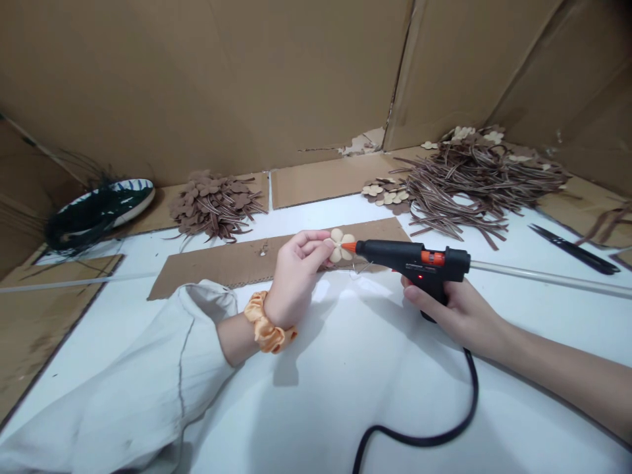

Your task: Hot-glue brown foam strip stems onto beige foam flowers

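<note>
Your left hand [297, 271] pinches one flower [349, 238], your right hand [469, 313] grips the glue gun [392, 253]; brown flowers [200, 192] lie loose near the table's [306, 421] far edge

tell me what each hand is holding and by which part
The left hand pinches a pale flower by its petals on the near-left side; the right hand grips a black glue gun by its handle.
</note>
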`<state>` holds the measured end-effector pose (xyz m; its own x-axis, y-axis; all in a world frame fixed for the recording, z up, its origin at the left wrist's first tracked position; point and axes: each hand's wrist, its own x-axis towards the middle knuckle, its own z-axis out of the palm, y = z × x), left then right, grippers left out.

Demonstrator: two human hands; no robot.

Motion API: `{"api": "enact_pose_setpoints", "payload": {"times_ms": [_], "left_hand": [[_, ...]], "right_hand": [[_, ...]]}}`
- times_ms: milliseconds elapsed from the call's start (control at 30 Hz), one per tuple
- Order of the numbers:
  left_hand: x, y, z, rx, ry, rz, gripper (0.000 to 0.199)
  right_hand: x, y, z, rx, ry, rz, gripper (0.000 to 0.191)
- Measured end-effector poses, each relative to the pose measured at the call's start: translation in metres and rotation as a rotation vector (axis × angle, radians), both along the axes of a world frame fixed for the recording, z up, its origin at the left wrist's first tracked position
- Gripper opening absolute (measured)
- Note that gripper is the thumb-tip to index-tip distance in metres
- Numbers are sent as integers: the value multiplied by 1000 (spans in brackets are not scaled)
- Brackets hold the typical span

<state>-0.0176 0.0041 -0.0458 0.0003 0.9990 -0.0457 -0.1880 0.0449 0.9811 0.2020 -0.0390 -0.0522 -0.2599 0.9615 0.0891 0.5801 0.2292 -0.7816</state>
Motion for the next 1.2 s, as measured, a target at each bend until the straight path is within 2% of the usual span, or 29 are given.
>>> {"api": "enact_pose_setpoints", "payload": {"times_ms": [300,633,833,967,1067,1200], "left_hand": [[1,-2,3,-16,8,6,18],[1,-2,4,-36,19,12,23],[1,-3,6,-25,23,31,23],[0,-3,8,10,76,78,24],[-2,-1,7,14,146,138,24],[-4,4,4,-15,169,143,23]], "right_hand": [[-3,0,5,-28,82,10,30],[-1,-4,3,-58,-46,-13,39],[-3,-3,3,-63,-92,-93,41],[-5,1,10,-73,0,-92,37],[-4,6,13,-91,34,-176,36],[0,13,12,-76,15,-261,39]]}}
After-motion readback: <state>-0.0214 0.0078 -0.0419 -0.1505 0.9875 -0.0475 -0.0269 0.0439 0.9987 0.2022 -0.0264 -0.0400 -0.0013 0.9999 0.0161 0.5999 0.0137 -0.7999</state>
